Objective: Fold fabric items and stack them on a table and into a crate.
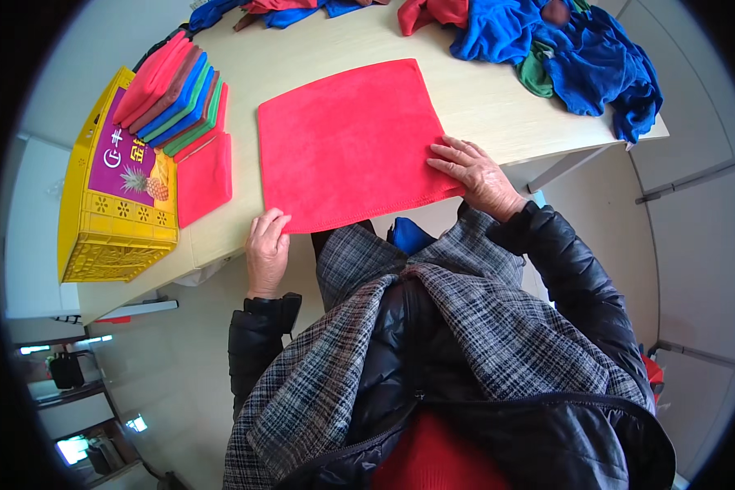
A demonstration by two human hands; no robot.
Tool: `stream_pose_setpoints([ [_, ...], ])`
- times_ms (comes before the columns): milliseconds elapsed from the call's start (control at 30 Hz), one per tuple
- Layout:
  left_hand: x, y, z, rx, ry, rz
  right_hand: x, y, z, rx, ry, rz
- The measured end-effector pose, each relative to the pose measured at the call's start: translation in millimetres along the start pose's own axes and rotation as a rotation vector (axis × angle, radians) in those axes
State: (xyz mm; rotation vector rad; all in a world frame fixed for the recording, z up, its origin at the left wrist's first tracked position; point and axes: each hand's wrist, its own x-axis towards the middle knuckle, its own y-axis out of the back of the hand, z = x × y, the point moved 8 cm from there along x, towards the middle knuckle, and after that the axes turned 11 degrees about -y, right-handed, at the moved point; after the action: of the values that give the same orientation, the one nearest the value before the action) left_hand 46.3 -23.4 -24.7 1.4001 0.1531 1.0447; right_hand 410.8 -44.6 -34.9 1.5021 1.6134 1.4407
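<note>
A red cloth (347, 147) lies spread out on the pale table, its near edge reaching the table's front. My left hand (268, 249) is at the cloth's near left corner, fingers bent together and pinching it. Across from it, my right hand (478, 175) rests on the near right side, with its fingers stretched out over the cloth. Left of the cloth, a folded red cloth (206, 178) lies beside a stack of folded cloths (175, 94) in red, brown, blue and green.
A yellow plastic crate (118, 237) with a purple fruit-printed panel stands at the table's left edge. Crumpled blue cloths (580, 65), with some red and green, are heaped at the far right. More loose cloths (286, 12) lie along the far edge. White cabinets (702, 245) stand on the right.
</note>
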Motion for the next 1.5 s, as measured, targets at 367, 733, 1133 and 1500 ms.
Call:
stream_pose_setpoints([
  [367,36.5,54.6,-17.0,-0.362,0.106,0.068,18.2,40.3,17.0,0.492,-0.181,-0.279],
  [733,135.1,-59.6,-176.7,-0.777,0.484,0.105,150.6,-46.5,122.3,0.725,-0.752,-0.296],
  [1133,82.4,-61.2,-161.1,-0.384,0.587,0.241,105.0,-35.5,110.6,0.678,-0.921,-0.089],
  [1500,72.4,-31.8,-97.1,0.194,0.468,0.309,82.7,-12.5,57.5,0.17,-0.768,0.327],
])
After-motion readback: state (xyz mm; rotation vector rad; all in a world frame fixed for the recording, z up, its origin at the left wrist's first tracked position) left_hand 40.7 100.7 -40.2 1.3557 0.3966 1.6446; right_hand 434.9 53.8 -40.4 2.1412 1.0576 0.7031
